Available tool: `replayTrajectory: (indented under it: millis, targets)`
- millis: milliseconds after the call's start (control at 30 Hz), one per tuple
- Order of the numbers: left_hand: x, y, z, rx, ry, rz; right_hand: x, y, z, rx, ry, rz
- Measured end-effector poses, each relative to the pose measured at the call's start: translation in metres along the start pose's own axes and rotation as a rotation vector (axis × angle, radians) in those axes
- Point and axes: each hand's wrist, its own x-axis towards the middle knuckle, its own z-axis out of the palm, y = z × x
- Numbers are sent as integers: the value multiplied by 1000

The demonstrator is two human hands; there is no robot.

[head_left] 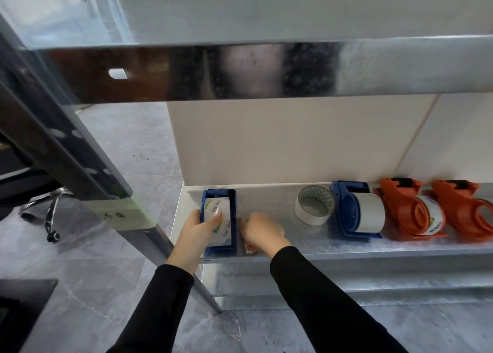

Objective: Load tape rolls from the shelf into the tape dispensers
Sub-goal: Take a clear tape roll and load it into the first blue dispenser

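Left hand: the left hand [196, 231] is wrapped around the near left side of a blue plastic tape dispenser [219, 220], thumb laid across the white printed tape roll [218, 219] seated inside it; fingers curl round the far side, mostly hidden.

Right hand: the right hand [262, 230] is curled into a loose fist just right of that dispenser, knuckles up, fingertips pinched close at the dispenser's right wall. Whether it grips a strip of tape there is too small to tell.

Sleeves: both forearms wear black long sleeves [314, 299].

Loose roll: a beige tape roll with a white core [314, 206] stands tilted on the shelf, well right of the hands, leaning by a second blue tape dispenser [354, 214] that carries a broad beige roll.

Other dispensers: two orange plastic tape dispensers [408, 208] sit further right, side by side, the nearer one loaded with a printed roll; the far one is cut by the frame edge.

Surface: a grey galvanised metal shelf [266, 195], its front lip just under the wrists.

Room: a white wall panel [293, 139] behind, a shiny metal shelf beam [240, 70] overhead, a slanted steel upright [80, 160] at left, grey marble-look floor tiles [106, 259] and a chair's chrome base [48, 208].

Open room: bare shelf lies between the right hand and the loose roll.
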Motion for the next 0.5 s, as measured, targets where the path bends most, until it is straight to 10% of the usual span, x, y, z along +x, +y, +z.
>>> replayTrajectory:
  millis: [200,367,500]
  targets:
    - [2,10,6,137,65,12,-13,27,-26,214,278,-85]
    - [-4,20,31,622,191,376,-27,57,-53,460,620,-142]
    - [-2,20,73,632,-59,549,-31,86,-66,509,621,2]
